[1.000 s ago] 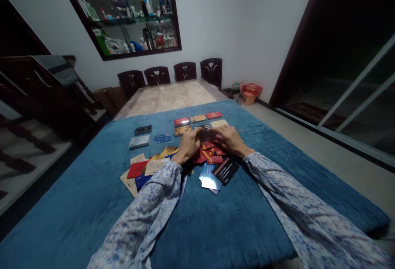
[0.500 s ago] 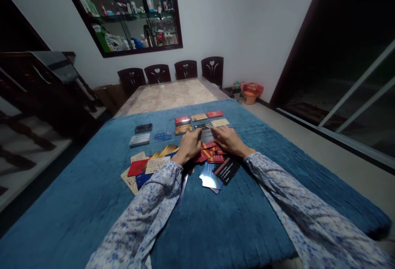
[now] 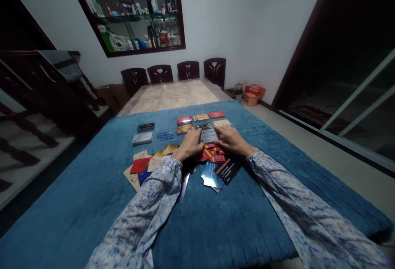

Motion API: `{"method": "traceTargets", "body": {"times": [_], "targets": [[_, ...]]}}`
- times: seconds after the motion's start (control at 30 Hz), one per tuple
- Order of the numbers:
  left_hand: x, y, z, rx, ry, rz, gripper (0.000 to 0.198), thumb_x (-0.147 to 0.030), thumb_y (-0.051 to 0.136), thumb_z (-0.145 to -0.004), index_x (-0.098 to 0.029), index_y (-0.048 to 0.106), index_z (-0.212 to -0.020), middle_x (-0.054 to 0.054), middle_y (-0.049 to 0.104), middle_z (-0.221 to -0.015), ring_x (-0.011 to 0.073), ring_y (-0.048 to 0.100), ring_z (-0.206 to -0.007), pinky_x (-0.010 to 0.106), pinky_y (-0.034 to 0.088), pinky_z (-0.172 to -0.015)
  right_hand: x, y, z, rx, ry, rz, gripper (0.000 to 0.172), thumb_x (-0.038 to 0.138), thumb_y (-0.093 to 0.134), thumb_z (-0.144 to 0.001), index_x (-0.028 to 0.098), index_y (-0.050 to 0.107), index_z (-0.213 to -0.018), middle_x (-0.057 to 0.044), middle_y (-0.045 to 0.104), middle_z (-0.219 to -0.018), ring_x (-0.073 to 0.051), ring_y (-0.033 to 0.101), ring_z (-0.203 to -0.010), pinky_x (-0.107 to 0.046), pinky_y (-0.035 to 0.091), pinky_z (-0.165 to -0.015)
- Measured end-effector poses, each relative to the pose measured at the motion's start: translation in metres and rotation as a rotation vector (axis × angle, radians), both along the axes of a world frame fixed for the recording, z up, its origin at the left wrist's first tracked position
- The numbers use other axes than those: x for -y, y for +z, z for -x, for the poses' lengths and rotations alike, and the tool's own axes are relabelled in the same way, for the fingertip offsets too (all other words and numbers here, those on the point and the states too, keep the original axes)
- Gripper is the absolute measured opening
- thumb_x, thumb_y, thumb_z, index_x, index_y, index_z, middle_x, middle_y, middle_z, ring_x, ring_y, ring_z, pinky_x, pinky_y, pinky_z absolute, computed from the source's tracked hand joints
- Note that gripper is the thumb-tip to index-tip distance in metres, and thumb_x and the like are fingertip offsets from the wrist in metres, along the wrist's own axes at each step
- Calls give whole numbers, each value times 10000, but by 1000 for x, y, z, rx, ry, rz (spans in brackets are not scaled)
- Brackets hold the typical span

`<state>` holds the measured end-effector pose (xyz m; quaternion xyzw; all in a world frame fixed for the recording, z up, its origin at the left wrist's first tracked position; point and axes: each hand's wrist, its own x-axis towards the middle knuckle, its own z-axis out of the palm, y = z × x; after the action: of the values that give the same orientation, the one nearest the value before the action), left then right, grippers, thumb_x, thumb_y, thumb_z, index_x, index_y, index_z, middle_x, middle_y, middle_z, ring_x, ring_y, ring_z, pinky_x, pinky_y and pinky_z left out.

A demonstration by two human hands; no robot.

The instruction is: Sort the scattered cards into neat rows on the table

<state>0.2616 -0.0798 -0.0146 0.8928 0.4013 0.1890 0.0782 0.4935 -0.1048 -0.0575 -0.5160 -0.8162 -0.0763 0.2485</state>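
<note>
My left hand and my right hand press on the two sides of a small stack of grey cards, fingers curled at its edges. A black card with a light design lies just beyond the grey stack. Red cards are spread under and in front of my hands. Closer to me lie shiny blue cards and a black striped card. Left of my left wrist is a loose heap with a red card and cream cards.
Neat stacks line the far side: red, gold, yellow, another red. A black stack, a white-grey stack and blue cards sit at left. A blue cloth covers the near table.
My hands have moved slightly apart, showing more of the grey cards between them. The view has shifted a little; the other cards lie as before.
</note>
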Motion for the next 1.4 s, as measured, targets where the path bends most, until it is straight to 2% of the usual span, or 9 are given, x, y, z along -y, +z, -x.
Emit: {"method": "traceTargets", "body": {"times": [0.27, 0.5, 0.73, 0.93, 1.17, 1.3, 1.4], "targets": [[-6, 0, 5, -30, -4, -8, 380, -227, 651, -784, -142, 622, -1154, 129, 653, -1124, 296, 588, -1109, 428, 504, -979, -1, 3, 4, -11, -3, 37, 603, 345, 703, -860, 169, 565, -1420, -150, 676, -1206, -307, 578, -1098, -420, 473, -891], [-2, 4, 17, -66, -5, -11, 460, -277, 721, -787, -170, 612, -1221, 121, 610, -1152, 311, 558, -1139, 455, 491, -991, -5, 3, 8, 11, -1, -1, 541, 402, 756, -819, 209, 642, -1312, -133, 679, -1139, -309, 578, -1060, -418, 474, -849], [3, 8, 37, -109, -4, -21, 471, -278, 732, -814, -171, 611, -1257, 148, 561, -1253, 330, 502, -1234, 487, 481, -1013, -8, 8, 24, 43, 28, 10, 557, 406, 829, -759, 230, 663, -1261, -130, 651, -1195, -310, 554, -1089, -429, 475, -863], [6, 11, 53, -121, 16, -30, 445, -264, 740, -811, -196, 618, -1233, 127, 568, -1287, 320, 496, -1233, 499, 465, -1029, -6, 25, 47, 99, 24, 100, 564, 414, 846, -752, 222, 667, -1251, -129, 651, -1197, -306, 534, -1089, -416, 458, -853], [17, 26, 84, -193, 56, -1, 385, -244, 673, -849, -193, 616, -1226, 124, 595, -1256, 308, 520, -1178, 489, 469, -1011, 0, 55, 83, 197, 37, 247, 486, 439, 793, -811, 206, 677, -1221, -139, 629, -1257, -313, 517, -1150, -404, 441, -880], [15, 28, 105, -212, 100, -7, 374, -226, 667, -839, -180, 626, -1208, 120, 602, -1222, 301, 519, -1169, 470, 467, -1021, -3, 67, 106, 214, 68, 286, 498, 435, 746, -851, 203, 645, -1279, -156, 606, -1299, -329, 499, -1199, -406, 437, -877], [10, 28, 122, -217, 128, -9, 439, -205, 664, -818, -170, 616, -1253, 123, 597, -1222, 296, 525, -1151, 460, 469, -1019, -8, 72, 126, 214, 79, 290, 479, 438, 735, -863, 207, 647, -1273, -155, 601, -1306, -330, 490, -1222, -404, 435, -886]]}}
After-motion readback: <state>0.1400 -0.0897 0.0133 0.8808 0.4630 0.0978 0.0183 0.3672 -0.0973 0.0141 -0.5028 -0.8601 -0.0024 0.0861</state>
